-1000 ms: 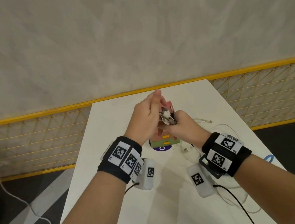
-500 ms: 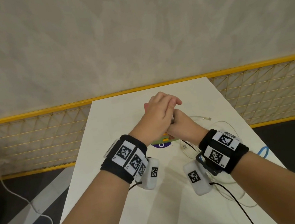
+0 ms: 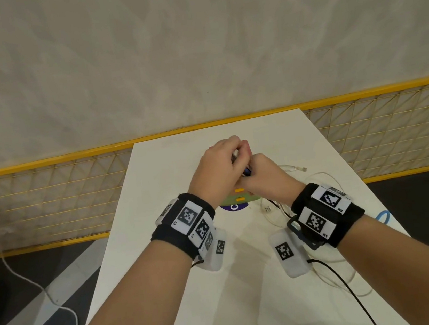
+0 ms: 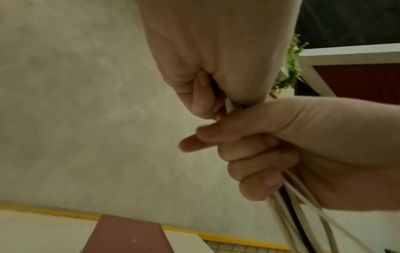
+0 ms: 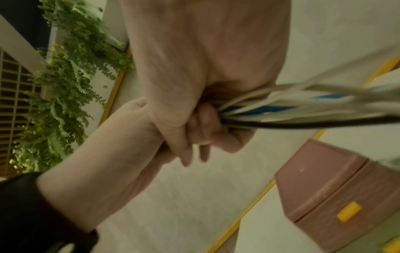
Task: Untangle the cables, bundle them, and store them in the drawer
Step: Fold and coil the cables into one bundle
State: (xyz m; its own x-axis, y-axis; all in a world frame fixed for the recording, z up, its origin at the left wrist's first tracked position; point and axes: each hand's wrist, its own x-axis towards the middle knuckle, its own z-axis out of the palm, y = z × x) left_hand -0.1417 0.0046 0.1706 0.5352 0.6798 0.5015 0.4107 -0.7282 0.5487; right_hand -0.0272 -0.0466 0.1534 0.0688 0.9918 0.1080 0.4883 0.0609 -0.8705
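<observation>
Both hands meet above the small drawer unit [image 3: 239, 199] at the far middle of the white table [image 3: 170, 167]. My right hand [image 3: 263, 175] holds a fist around a bunch of white, blue and black cables [image 5: 281, 109], which trail away to the right of it. My left hand [image 3: 219, 167] sits just above that fist, its fingers curled and pinching the bunch's upper ends [image 4: 229, 104]. The drawer unit [image 5: 324, 196] is pink on top with yellow handles; whether any drawer is open is hidden by the hands.
Loose white cable loops [image 3: 326, 178] and a plug end [image 3: 302, 169] lie on the table to the right of the hands. A blue cable [image 3: 383, 216] pokes out at the table's right edge. A yellow mesh fence [image 3: 51, 204] runs behind the table.
My left hand went from thumb up beside the cable ends to lying over the right fist, and now curls on the ends. Both hands have stayed above the drawer unit.
</observation>
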